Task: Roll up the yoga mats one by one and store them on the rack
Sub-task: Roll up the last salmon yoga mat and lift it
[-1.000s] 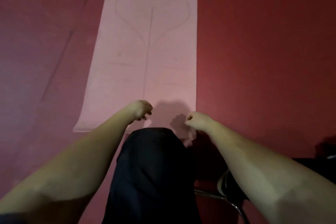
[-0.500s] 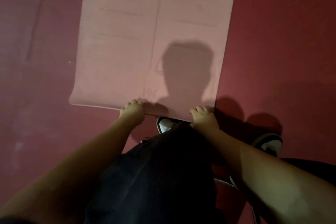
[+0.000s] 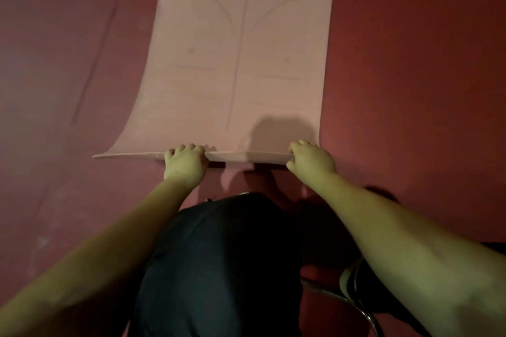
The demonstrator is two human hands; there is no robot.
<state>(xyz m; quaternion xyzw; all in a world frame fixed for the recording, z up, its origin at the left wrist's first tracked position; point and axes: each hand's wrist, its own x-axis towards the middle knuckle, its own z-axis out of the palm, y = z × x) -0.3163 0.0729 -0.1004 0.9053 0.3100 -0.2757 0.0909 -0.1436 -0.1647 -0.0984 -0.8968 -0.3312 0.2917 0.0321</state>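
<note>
A pink yoga mat (image 3: 232,68) with faint line markings lies unrolled on the red floor and runs away from me. Its near edge is lifted slightly off the floor. My left hand (image 3: 186,163) grips that near edge left of the middle, fingers curled over the top. My right hand (image 3: 310,159) grips the same edge close to the right corner. No rack is in view.
The red floor (image 3: 410,76) surrounds the mat on both sides. My knee in dark trousers (image 3: 227,260) is just behind the mat's edge. A shoe (image 3: 349,280) and a curved metal bar (image 3: 364,312) sit at the lower right.
My hands went from hovering above the mat's near end to gripping its edge, which now stands lifted off the floor. The camera view shifted as I leaned over.
</note>
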